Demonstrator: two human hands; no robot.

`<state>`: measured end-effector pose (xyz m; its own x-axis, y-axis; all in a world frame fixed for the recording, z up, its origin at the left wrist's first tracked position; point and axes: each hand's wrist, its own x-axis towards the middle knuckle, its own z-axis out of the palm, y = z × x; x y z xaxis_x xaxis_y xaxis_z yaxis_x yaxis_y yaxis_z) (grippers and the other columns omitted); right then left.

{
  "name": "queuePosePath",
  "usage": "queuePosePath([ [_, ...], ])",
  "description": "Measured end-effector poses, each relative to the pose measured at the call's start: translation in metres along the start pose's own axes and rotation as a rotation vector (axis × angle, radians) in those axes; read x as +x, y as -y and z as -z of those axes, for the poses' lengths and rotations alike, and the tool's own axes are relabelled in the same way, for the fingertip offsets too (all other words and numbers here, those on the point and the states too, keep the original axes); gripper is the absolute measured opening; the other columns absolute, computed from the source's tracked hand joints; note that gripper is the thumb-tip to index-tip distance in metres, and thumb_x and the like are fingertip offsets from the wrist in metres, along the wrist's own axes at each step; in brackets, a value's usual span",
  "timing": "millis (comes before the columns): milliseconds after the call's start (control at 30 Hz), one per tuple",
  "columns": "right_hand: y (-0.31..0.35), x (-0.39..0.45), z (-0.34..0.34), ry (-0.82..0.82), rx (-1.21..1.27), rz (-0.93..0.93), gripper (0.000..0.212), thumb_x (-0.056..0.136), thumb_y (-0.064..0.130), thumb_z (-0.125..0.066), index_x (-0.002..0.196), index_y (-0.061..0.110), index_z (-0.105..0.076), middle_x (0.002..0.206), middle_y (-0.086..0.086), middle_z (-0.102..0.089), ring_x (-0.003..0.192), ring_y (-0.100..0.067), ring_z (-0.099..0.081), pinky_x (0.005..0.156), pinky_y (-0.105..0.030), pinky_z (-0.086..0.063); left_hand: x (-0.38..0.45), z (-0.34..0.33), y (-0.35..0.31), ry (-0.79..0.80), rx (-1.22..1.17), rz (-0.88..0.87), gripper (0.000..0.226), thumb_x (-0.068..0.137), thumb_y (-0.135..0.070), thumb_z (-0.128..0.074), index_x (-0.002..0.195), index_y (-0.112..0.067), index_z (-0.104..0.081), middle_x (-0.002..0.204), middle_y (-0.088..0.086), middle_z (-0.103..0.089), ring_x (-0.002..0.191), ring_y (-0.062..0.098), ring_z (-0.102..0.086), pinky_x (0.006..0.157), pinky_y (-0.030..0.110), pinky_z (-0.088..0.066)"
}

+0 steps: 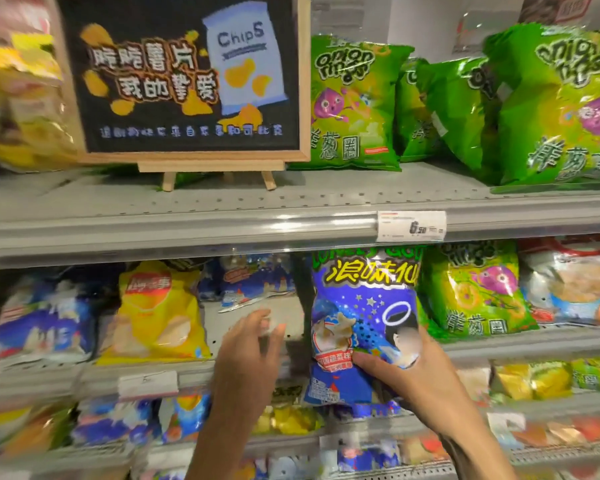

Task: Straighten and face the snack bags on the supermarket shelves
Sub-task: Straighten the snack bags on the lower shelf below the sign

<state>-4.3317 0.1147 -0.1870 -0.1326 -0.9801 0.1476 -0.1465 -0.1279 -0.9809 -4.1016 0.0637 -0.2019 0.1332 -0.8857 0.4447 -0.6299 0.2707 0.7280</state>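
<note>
Right fingers (371,363): pinching the lower part of the blue bag (362,317), thumb on its face; the right hand (406,372) holds it upright and label-out at the front edge of the middle shelf (499,348).
Left hand (253,344): fingers loose and spread, holding nothing, reaching into the bare gap just beside the blue bag.
Blue bag: not yet seated, I'd say; its bottom hangs below the shelf's front edge.
Middle shelf, left: yellow bag (156,313) leaning, and the blue bags (39,323) beyond it slumped; these look left to do.
Middle shelf, right: green bag (475,292) faces out, a little tilted.
Top shelf: one onion bag (352,102) stands square beside the chips sign (184,74); those toward the right end (465,112) lean on one another, untidied.
Progress: early, by my reckoning.
</note>
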Motion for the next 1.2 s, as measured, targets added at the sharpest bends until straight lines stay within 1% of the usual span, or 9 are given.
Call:
queuePosePath([
  [100,0.003,0.011,-0.036,0.024,-0.031,0.015,0.037,0.070,0.019,-0.092,0.099,0.020,-0.070,0.085,0.007,-0.079,0.068,-0.005,-0.072,0.055,-0.018,-0.050,-0.011,0.033,0.024,-0.095,0.153,0.001,0.016,0.089,-0.018,-0.072,0.104,-0.013,-0.072,0.096,0.002,-0.071,0.090,0.025,-0.065,0.081,0.040,-0.053],
  [233,0.010,0.027,-0.076,0.043,0.002,0.039,0.039,0.072,0.013,-0.090,0.105,0.014,-0.070,0.090,0.006,-0.080,0.073,-0.007,-0.074,0.058,-0.016,-0.052,-0.012,0.065,0.049,-0.074,0.294,-0.054,0.017,0.085,-0.017,-0.075,0.102,-0.017,-0.073,0.099,0.000,-0.070,0.093,0.026,-0.064,0.083,0.042,-0.052],
  [300,0.014,0.037,-0.091,0.034,0.008,0.074,0.043,0.071,0.010,-0.090,0.109,0.012,-0.069,0.093,0.006,-0.080,0.080,-0.008,-0.076,0.064,-0.016,-0.055,-0.012,0.078,0.061,-0.117,0.300,-0.002,0.026,0.084,-0.027,-0.075,0.109,-0.021,-0.070,0.106,-0.001,-0.066,0.098,0.024,-0.061,0.084,0.042,-0.051],
  [400,0.017,0.050,-0.109,0.017,-0.001,0.101,0.055,0.068,0.011,-0.091,0.116,0.007,-0.064,0.098,0.002,-0.080,0.090,-0.015,-0.076,0.076,-0.026,-0.060,-0.007,0.095,0.084,-0.204,0.272,0.124,0.056,0.074,-0.043,-0.082,0.120,-0.019,-0.061,0.121,0.001,-0.055,0.109,0.025,-0.054,0.087,0.045,-0.050],
  [500,0.017,0.059,-0.124,0.007,0.014,0.129,0.056,0.066,0.008,-0.091,0.115,0.008,-0.064,0.096,0.006,-0.080,0.088,-0.011,-0.076,0.071,-0.019,-0.058,-0.004,0.109,0.108,-0.204,0.266,0.198,0.071,0.065,-0.049,-0.085,0.122,-0.016,-0.058,0.119,-0.001,-0.050,0.115,0.025,-0.047,0.095,0.046,-0.045],
  [633,0.013,0.064,-0.137,0.015,0.048,0.121,0.061,0.060,0.016,-0.093,0.113,0.010,-0.065,0.096,0.004,-0.080,0.088,-0.013,-0.077,0.069,-0.018,-0.057,-0.001,0.120,0.133,-0.148,0.436,0.147,0.062,0.064,-0.057,-0.082,0.105,-0.014,-0.064,0.101,0.001,-0.057,0.102,0.026,-0.054,0.088,0.039,-0.046],
  [867,0.012,0.066,-0.140,-0.035,0.082,0.107,0.071,0.048,0.030,-0.092,0.111,0.011,-0.067,0.098,0.001,-0.080,0.090,-0.017,-0.077,0.072,-0.024,-0.061,0.006,0.130,0.150,-0.115,0.405,0.019,0.036,0.075,-0.043,-0.081,0.092,-0.018,-0.062,0.094,-0.001,-0.057,0.096,0.026,-0.055,0.082,0.040,-0.047],
  [1067,0.021,0.064,-0.147,-0.034,0.079,0.088,0.062,0.054,0.022,-0.093,0.110,0.014,-0.066,0.096,0.004,-0.080,0.085,-0.012,-0.077,0.062,-0.019,-0.058,0.006,0.134,0.153,-0.180,0.360,-0.106,0.034,0.072,-0.042,-0.081,0.081,-0.022,-0.056,0.083,-0.010,-0.050,0.082,0.015,-0.045,0.073,0.029,-0.035],
  [1200,0.022,0.065,-0.154,-0.037,0.058,0.093,0.061,0.061,0.015,-0.094,0.113,0.015,-0.064,0.101,0.001,-0.079,0.093,-0.019,-0.076,0.074,-0.032,-0.064,0.005,0.135,0.156,-0.205,0.339,-0.177,0.035,0.070,-0.039,-0.083,0.081,-0.017,-0.058,0.082,-0.006,-0.052,0.081,0.018,-0.047,0.072,0.032,-0.041],
])
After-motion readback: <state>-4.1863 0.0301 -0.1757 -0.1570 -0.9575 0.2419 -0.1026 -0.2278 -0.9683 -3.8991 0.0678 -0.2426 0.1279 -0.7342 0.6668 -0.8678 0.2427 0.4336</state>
